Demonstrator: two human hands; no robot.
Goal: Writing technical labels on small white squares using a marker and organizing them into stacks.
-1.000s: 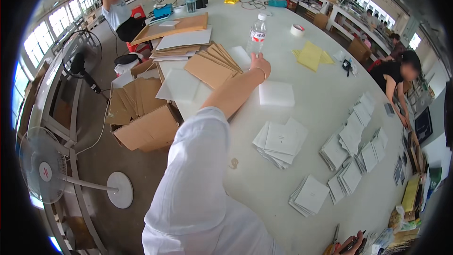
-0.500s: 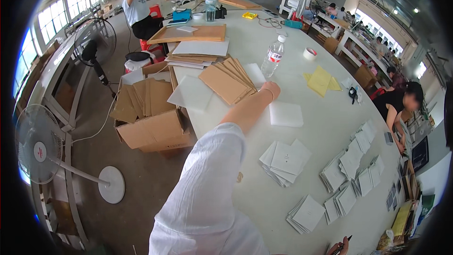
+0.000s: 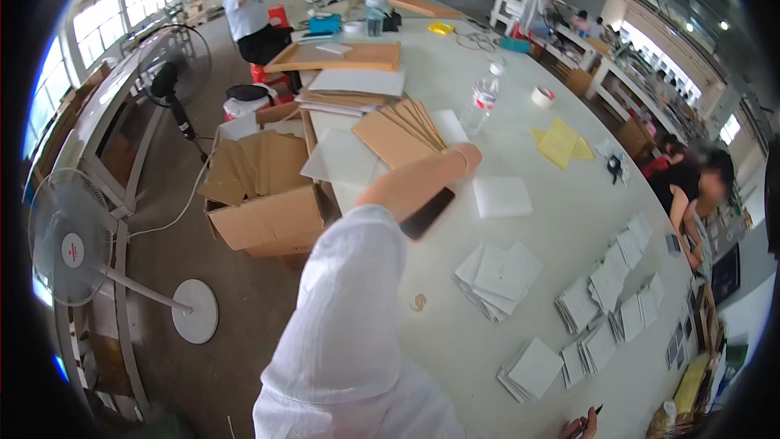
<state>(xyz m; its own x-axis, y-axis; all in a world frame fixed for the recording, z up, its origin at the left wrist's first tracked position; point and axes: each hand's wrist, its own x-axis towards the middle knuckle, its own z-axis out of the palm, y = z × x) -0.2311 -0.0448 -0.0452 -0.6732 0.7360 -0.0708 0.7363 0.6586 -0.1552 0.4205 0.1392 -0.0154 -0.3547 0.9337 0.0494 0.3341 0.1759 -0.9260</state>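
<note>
My left hand (image 3: pixel 465 159) reaches far over the table, its fingers hidden and smeared by motion. It is beside the right end of a fanned stack of brown cardboard pieces (image 3: pixel 400 136), near a white foam sheet (image 3: pixel 501 197). Whether it touches the cardboard I cannot tell. Under my left forearm a dark phone (image 3: pixel 429 216) lies partly covered. At the lower edge my right hand (image 3: pixel 578 425), mostly cut off, is closed on a black pen (image 3: pixel 599 409). Between the hands lies a pile of white cards (image 3: pixel 497 280), with more piles of white cards (image 3: pixel 532 368) nearby.
A clear water bottle (image 3: pixel 483 97) stands beyond my left hand, near a tape roll (image 3: pixel 543 97) and yellow sheets (image 3: pixel 561 143). An open carton (image 3: pixel 264 219) of cardboard sits left of the table, near a white fan (image 3: pixel 73 249). A co-worker (image 3: pixel 691 195) leans in at right.
My left hand and forearm have drawn slightly lower in the picture, uncovering part of the phone. The whole view has shifted a little. My right hand still holds the pen.
</note>
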